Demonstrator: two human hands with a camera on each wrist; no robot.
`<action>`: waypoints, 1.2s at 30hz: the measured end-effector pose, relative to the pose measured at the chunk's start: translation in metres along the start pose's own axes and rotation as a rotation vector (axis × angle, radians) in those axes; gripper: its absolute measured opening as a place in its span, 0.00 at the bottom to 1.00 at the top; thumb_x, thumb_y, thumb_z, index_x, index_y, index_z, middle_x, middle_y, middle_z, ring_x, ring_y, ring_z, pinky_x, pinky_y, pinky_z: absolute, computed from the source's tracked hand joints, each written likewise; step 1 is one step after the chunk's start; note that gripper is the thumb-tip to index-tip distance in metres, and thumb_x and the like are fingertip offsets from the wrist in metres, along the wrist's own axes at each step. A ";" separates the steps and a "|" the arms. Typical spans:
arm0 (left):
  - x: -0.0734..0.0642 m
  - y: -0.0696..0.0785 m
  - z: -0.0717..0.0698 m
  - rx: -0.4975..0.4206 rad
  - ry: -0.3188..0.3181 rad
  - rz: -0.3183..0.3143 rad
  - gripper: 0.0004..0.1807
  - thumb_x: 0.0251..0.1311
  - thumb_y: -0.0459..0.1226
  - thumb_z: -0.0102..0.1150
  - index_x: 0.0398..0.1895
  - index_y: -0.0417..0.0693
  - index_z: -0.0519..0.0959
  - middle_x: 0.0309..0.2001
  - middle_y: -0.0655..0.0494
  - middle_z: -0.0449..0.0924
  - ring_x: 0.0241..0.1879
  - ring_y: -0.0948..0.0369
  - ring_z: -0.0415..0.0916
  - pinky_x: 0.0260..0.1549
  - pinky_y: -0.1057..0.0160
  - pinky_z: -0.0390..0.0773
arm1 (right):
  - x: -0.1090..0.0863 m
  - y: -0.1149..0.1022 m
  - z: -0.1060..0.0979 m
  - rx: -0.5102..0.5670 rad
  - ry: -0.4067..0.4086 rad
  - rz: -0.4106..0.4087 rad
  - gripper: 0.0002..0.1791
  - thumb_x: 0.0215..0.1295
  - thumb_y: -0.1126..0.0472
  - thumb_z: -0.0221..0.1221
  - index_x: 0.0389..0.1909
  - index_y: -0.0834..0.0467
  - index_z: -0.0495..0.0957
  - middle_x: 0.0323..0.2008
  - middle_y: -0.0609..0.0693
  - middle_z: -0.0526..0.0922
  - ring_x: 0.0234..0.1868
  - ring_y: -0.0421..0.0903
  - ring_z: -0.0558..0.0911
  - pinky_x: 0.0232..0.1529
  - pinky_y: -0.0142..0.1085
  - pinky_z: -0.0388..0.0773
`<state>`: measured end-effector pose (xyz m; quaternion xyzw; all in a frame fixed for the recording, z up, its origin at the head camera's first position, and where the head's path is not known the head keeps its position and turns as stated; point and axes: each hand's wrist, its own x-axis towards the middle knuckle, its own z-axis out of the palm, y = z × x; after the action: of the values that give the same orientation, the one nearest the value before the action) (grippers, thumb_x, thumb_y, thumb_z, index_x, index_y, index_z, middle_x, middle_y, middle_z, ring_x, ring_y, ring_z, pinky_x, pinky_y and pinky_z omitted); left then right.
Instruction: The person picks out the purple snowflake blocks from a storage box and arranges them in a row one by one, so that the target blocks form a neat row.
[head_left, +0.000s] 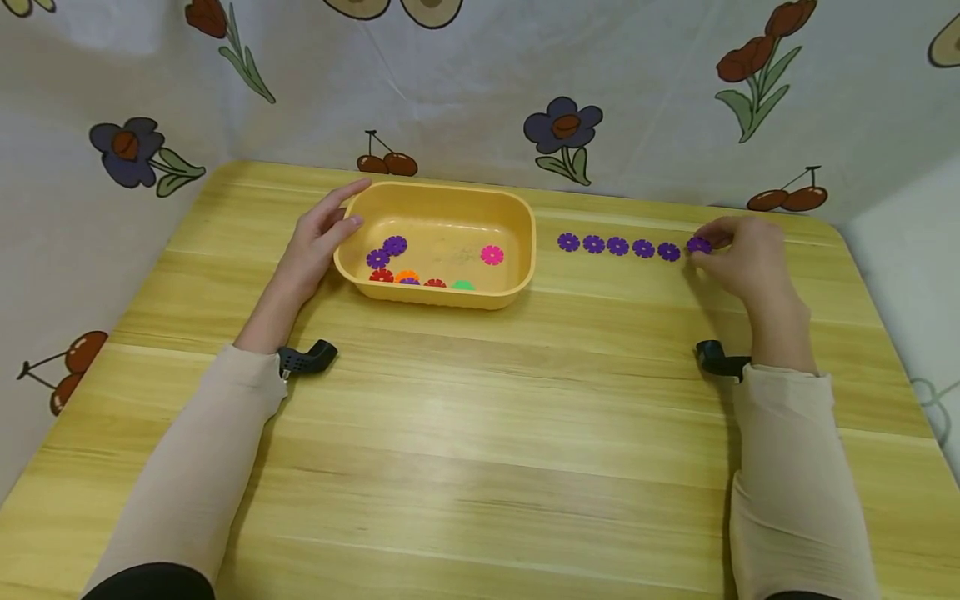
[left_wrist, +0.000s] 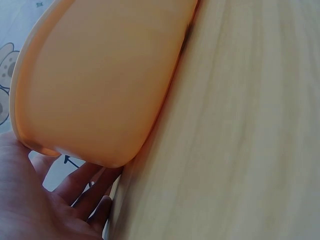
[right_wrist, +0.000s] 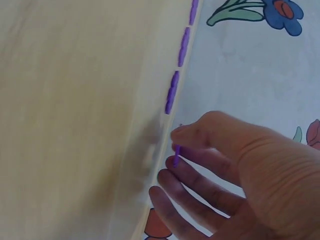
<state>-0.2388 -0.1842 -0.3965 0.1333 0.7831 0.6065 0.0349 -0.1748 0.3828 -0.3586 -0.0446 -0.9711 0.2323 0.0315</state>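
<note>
My left hand (head_left: 318,231) holds the left end of a yellow plastic tub (head_left: 435,300), thumb at the rim and fingers around the outside. Inside the tub lie two purple flower-shaped discs (head_left: 395,245), a pink disc (head_left: 492,255), and red, orange and green discs (head_left: 462,286) partly hidden by the near wall. Between thumb and fingertips my right hand (head_left: 750,254) pinches a purple flower-shaped disc (right_wrist: 176,156), edge-on in the right wrist view. It is at the right end of a row of several purple discs (head_left: 617,246) lying flat on the table.
The wooden table (head_left: 487,433) has rounded far corners. A cloth (head_left: 465,83) printed with flowers and cherries hangs behind its far edge. Black wrist mounts (head_left: 309,358) sit at both cuffs.
</note>
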 end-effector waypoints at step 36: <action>-0.001 0.000 0.000 0.009 0.001 0.008 0.27 0.79 0.42 0.52 0.79 0.67 0.69 0.78 0.55 0.68 0.67 0.49 0.75 0.55 0.69 0.83 | 0.005 -0.047 0.007 0.070 0.072 -0.052 0.20 0.74 0.53 0.59 0.56 0.63 0.85 0.53 0.65 0.86 0.51 0.65 0.86 0.40 0.28 0.80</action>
<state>-0.2382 -0.1849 -0.3969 0.1361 0.7853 0.6031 0.0316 -0.1832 0.3386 -0.3431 -0.0265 -0.9614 0.2638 0.0739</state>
